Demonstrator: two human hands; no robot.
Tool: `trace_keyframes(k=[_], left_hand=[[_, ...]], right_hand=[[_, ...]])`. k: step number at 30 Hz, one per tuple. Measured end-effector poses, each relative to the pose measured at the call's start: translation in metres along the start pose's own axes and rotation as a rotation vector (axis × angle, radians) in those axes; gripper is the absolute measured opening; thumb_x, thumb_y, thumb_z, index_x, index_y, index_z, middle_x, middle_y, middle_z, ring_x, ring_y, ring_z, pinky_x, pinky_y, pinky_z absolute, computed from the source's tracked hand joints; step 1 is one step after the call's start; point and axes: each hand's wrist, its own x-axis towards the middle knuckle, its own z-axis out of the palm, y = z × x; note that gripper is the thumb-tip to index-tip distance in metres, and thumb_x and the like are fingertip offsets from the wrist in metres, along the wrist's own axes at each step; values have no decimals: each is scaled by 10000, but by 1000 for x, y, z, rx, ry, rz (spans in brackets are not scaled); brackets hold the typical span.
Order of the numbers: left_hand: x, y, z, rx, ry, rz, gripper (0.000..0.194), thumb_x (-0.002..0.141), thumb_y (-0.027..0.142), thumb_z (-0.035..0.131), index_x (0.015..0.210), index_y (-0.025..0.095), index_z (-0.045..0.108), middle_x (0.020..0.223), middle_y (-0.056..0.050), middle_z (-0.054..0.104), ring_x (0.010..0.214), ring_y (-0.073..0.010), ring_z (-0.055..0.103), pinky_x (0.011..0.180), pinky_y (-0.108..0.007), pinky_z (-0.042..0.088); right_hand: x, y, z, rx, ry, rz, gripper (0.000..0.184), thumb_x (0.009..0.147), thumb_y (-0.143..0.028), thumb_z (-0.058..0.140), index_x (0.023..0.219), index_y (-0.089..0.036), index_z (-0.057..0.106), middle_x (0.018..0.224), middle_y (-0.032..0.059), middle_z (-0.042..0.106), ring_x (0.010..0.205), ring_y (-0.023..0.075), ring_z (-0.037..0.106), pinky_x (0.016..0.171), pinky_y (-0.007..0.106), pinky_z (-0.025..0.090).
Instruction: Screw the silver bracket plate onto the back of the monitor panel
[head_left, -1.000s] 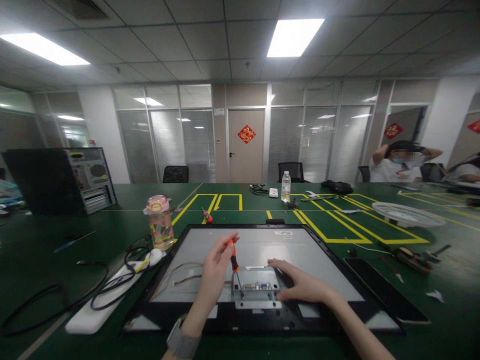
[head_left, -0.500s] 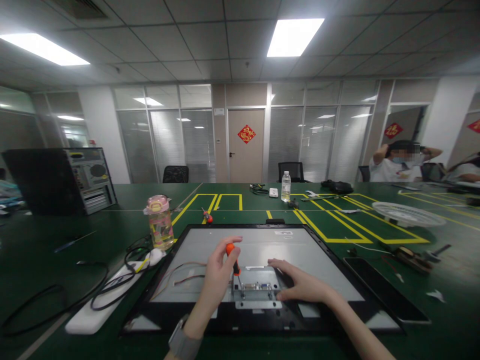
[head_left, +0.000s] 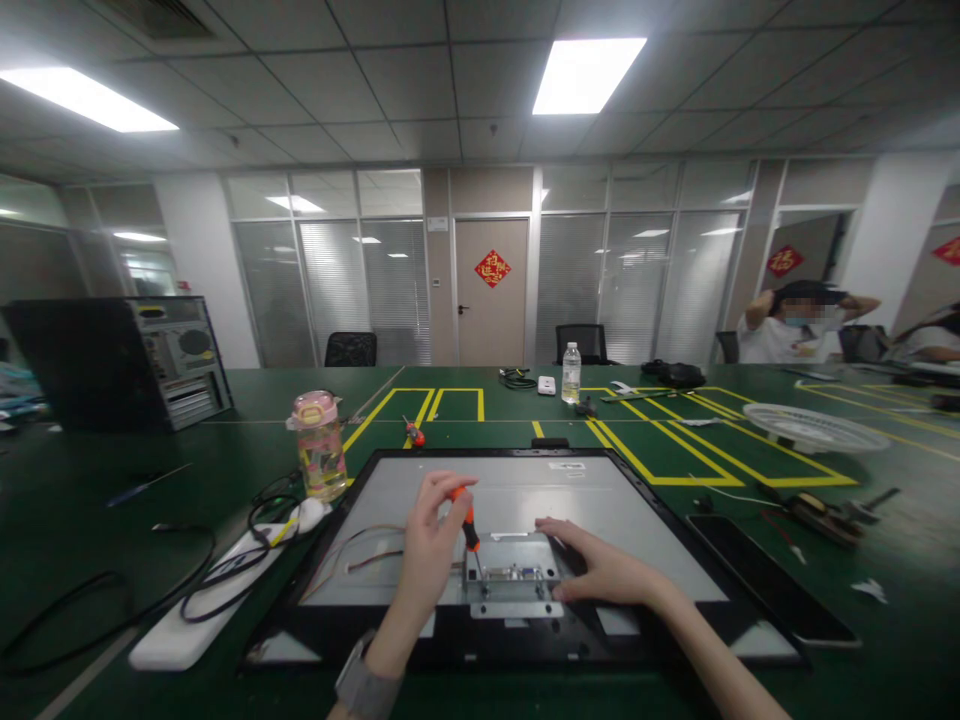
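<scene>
A flat display panel [head_left: 622, 500] with a black frame lies face down before me. On its near middle sits a metal bracket box [head_left: 517, 608] with ports along it. My left hand [head_left: 435, 535] is closed round the handle of an orange and black screwdriver [head_left: 469, 530], whose shaft slants down to the left part of the bracket. My right hand [head_left: 600, 567] rests with fingers spread at the bracket's right side, thumb on its edge. Thin wires [head_left: 375, 558] run across the panel left of the bracket.
Left of the panel are a white power strip [head_left: 180, 620], black cables and a pink-lided bottle [head_left: 321, 450]. A black phone-like slab [head_left: 772, 580] lies to the right. Farther off stand a computer case [head_left: 120, 360], a water bottle [head_left: 571, 373] and a red screwdriver [head_left: 415, 434]. A person [head_left: 795, 325] sits far right.
The screwdriver handle has tilted slightly to the left, and my left hand's fingers have shifted on it. My right hand stays in place.
</scene>
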Motion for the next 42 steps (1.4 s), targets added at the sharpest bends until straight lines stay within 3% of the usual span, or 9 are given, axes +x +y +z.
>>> trace_keyframes(k=[3,7,10,16,23,27,30,36,42], left_hand=[[1,-2,0,49,8,20,241,787,357,613,933,183,696,805,-31,579,772,-176,558,750,-278,443],[1,1,-1,-7,16,-71,325,859,382,494,1045,173,658,895,-66,654,895,-205,589,838,-308,429],[1,3,-1,13,27,-41,286,836,387,521,946,182,688,921,-67,641,899,-205,579,829,-302,432],[1,-1,0,69,18,44,184,760,332,640,860,191,704,782,-23,541,758,-175,546,737,-281,448],[1,0,-3,-19,-2,-93,323,880,363,454,1047,183,663,928,-65,647,941,-209,569,892,-322,396],[1,-1,-1,17,7,-35,277,807,400,574,918,179,699,893,-50,584,851,-194,565,790,-286,437],[1,0,-1,19,-8,-39,291,808,405,573,949,176,685,822,-35,570,762,-181,565,730,-284,447],[0,7,-2,-18,-7,-127,352,862,403,467,1051,164,645,968,-89,680,980,-237,581,909,-351,397],[0,2,0,-58,-23,-128,338,849,389,512,1067,167,643,958,-93,676,989,-240,581,895,-347,413]], right_hand=[[-1,-4,-1,-6,0,14,864,639,-440,732,1388,-184,386,1501,119,291,1371,304,256,1141,425,173],[-3,-6,-1,-16,-6,24,862,644,-425,731,1388,-161,385,1500,131,288,1371,299,259,1140,419,180],[-3,-5,0,-17,-4,4,859,646,-421,731,1386,-154,387,1498,132,292,1372,296,259,1140,405,181],[-2,-4,0,-7,0,12,874,639,-409,737,1391,-146,379,1497,133,295,1371,296,260,1141,395,179],[-1,-2,1,-18,1,12,864,645,-411,732,1391,-153,382,1496,128,299,1375,296,250,1144,401,167],[-1,-3,0,-15,-3,15,862,647,-406,727,1391,-144,379,1500,131,288,1375,294,251,1141,399,181],[-2,-6,-1,-16,1,18,863,642,-406,729,1390,-149,383,1499,129,292,1374,297,253,1142,397,177],[-2,-10,-1,-20,-11,28,872,647,-418,723,1395,-139,372,1501,139,284,1378,298,243,1144,413,167],[-1,-6,0,-15,-4,10,866,635,-428,734,1384,-160,394,1496,132,300,1373,305,252,1143,421,168]])
